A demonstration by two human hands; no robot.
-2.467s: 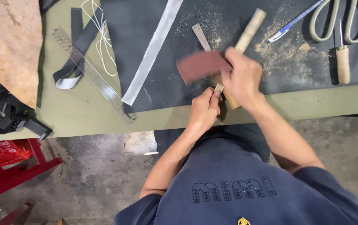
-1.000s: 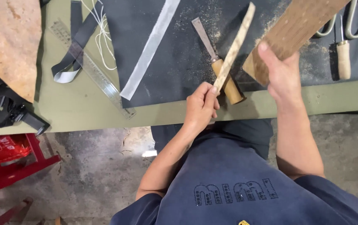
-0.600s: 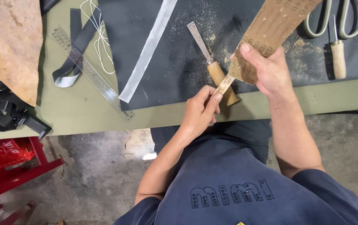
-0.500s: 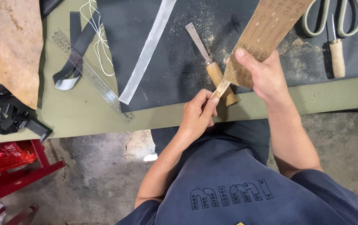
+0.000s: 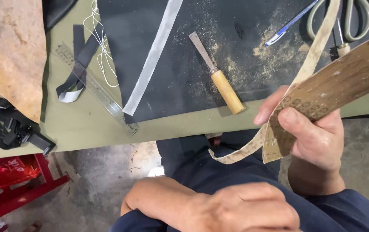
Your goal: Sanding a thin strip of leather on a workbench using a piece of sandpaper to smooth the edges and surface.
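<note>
Head view: chisel [image 5: 218,74] beside sawdust [image 5: 279,45]

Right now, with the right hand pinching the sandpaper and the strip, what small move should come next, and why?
Probably bring the left hand up to the strip. Its curled lower end hangs loose below the right hand, whose grip also pinches the sandpaper sheet, and the left hand sits low near the lap, apparently holding nothing.

An olive-green surface [image 5: 85,129] runs across the upper part of the view, with a black mat [image 5: 184,51] laid over its middle and dusted with pale sawdust [image 5: 279,43]. Below the edge lies a rough, stained grey concrete floor [image 5: 94,180]. A red metal frame [image 5: 21,189] stands on the floor at the lower left. The light is even and soft.
</note>
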